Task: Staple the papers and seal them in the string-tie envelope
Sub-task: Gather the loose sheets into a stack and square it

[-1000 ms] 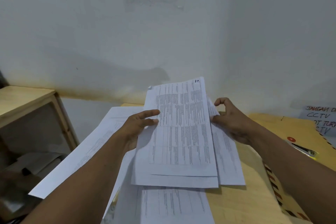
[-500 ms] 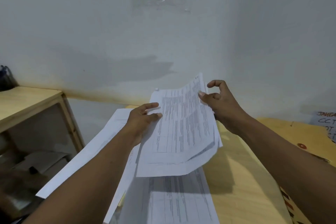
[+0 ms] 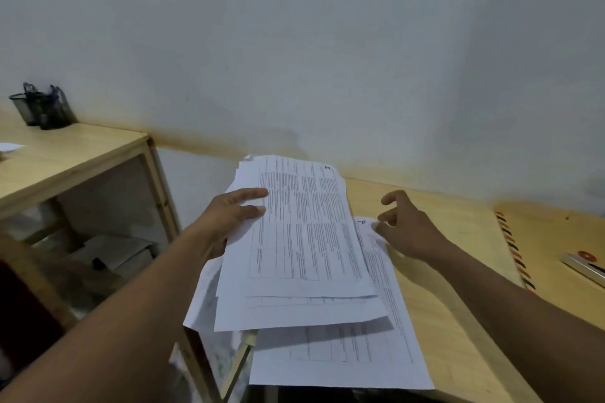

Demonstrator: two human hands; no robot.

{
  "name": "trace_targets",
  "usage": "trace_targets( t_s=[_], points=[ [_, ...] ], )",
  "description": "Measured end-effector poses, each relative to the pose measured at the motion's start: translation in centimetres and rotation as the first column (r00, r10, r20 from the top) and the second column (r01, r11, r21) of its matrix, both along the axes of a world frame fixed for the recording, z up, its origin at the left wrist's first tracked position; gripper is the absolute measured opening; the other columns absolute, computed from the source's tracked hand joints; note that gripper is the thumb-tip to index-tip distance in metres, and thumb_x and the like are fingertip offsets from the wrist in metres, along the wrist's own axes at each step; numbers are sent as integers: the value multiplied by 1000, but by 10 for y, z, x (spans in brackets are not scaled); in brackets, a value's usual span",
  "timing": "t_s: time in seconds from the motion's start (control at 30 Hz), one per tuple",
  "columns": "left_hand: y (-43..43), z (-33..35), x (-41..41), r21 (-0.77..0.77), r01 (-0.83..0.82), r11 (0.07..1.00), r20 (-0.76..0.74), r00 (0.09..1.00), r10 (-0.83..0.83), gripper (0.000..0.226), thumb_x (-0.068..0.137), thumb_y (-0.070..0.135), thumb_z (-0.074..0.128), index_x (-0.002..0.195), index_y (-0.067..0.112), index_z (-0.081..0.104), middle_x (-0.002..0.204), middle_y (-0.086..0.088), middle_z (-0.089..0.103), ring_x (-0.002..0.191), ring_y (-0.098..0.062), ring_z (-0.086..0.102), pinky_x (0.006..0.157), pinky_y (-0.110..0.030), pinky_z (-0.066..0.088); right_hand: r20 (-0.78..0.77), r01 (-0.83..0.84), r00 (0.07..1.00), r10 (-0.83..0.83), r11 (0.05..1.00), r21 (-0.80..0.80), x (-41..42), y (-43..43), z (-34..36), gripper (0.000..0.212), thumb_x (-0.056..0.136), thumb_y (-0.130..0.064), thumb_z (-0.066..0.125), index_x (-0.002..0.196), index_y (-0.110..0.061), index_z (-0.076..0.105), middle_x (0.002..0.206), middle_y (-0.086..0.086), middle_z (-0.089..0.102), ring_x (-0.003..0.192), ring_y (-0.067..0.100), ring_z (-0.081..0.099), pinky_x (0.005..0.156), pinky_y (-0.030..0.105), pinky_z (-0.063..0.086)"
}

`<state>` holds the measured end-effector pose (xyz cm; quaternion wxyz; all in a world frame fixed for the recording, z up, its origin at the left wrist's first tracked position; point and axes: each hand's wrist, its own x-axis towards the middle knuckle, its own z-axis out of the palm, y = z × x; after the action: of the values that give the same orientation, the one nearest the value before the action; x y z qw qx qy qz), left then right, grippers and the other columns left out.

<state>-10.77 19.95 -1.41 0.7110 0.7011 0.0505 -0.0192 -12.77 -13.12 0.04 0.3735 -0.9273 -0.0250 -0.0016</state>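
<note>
While the papers are lying loose: the person is gathering sheets into one pile, as I am judging it; stapling and sealing are both waiting.
Left hand (image 3: 235, 216): is gripping the held stack (image 3: 301, 239) at its left edge, thumb lying on top, and is keeping the pile raised a little over the table (image 3: 458, 321).
Right hand (image 3: 412, 229): is reaching with fingers spread and loosely curled, tips touching the top corner of the loose sheet (image 3: 402, 337); no closed pinch is showing.
Loose sheet: is lying flat on the table, partly under the held stack.
Envelope (image 3: 553, 239): is lying at the right, well apart from both hands, its red tie disc (image 3: 585, 255) facing up.
Handling: the paper is looking light, thin and floppy; the held stack is fanning at its near end, so the sheets are probably sliding easily against each other.
Where to hold: I am judging a corner or edge pinch safest for the flat sheet, then both hands squaring all edges against the table before any staple is going in.
</note>
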Motion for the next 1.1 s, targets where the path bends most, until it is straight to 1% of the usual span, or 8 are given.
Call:
trace_targets(
  t_s=[0.2, 0.3, 0.4, 0.53, 0.67, 0.87, 1.0, 1.1],
  points=[
    [11, -7, -11, -15, 79, 997, -40, 996, -80, 28, 91, -9, 63, 107, 12, 73, 114, -2, 67, 83, 1, 72, 88, -20, 53, 0, -70, 997, 72, 962, -264, -8, 0, -36, 67, 84, -55, 67, 139, -34, 33, 145, -3, 54, 126, 25, 56, 96, 42, 47],
    [10, -9, -10, -2, 84, 996, -60, 995, -84, 28, 89, -6, 67, 106, 15, 76, 122, -6, 68, 101, -7, 69, 95, -24, 49, 78, -16, 996, 35, 974, -227, -7, 3, -40, 59, 85, -45, 71, 134, -32, 41, 134, -5, 61, 121, 23, 57, 94, 42, 46],
    [7, -7, -10, -1, 80, 997, -80, 994, -80, 30, 89, -5, 68, 109, 15, 77, 126, -11, 69, 112, -18, 67, 106, -31, 46, 140, -2, 990, 14, 996, -86, -7, 7, -43, 48, 85, -26, 73, 123, -36, 45, 113, -5, 64, 108, 22, 61, 84, 39, 49],
    [-8, 7, -22, -6, 79, 997, -99, 992, -80, 29, 91, -2, 67, 113, 15, 75, 111, -8, 75, 85, -13, 76, 73, -20, 59, 234, 16, 970, -60, 983, 185, -4, 12, -37, 44, 87, -2, 62, 117, -32, 49, 108, -1, 64, 83, 20, 63, 63, 27, 46],
    [-19, 11, -17, 51, 44, 998, -56, 998, -41, 26, 90, 5, 71, 107, 24, 79, 123, -1, 71, 110, -22, 68, 102, -36, 51, 179, 51, 970, -164, 857, 513, 0, 18, -10, 35, 91, 1, 59, 112, -26, 57, 113, 1, 61, 78, 19, 65, 57, 25, 50],
    [-35, 21, -9, 19, -31, 999, 32, 999, 31, 20, 89, 7, 73, 100, 23, 80, 124, 3, 71, 112, -19, 66, 105, -36, 49, 177, 65, 958, -227, 770, 635, 11, 29, 32, 30, 90, 3, 54, 97, -24, 65, 110, 7, 67, 101, 30, 68, 86, 53, 58],
    [-38, 28, -9, 34, -37, 999, 60, 998, 35, 22, 87, 6, 75, 100, 22, 80, 123, 6, 71, 114, -19, 66, 105, -36, 49, 236, 40, 938, -255, 755, 654, 15, 40, 52, 26, 91, 4, 54, 98, -18, 65, 106, 8, 67, 96, 23, 67, 77, 35, 59],
    [-34, 36, -11, 65, -99, 993, 127, 988, 91, 24, 86, 4, 75, 102, 23, 78, 117, 9, 72, 108, -16, 68, 84, -25, 53, 201, -9, 962, -184, 715, 699, 17, 47, 62, 7, 95, -17, 61, 102, -18, 63, 97, 7, 63, 77, 19, 59, 65, 31, 51]
  ],
)
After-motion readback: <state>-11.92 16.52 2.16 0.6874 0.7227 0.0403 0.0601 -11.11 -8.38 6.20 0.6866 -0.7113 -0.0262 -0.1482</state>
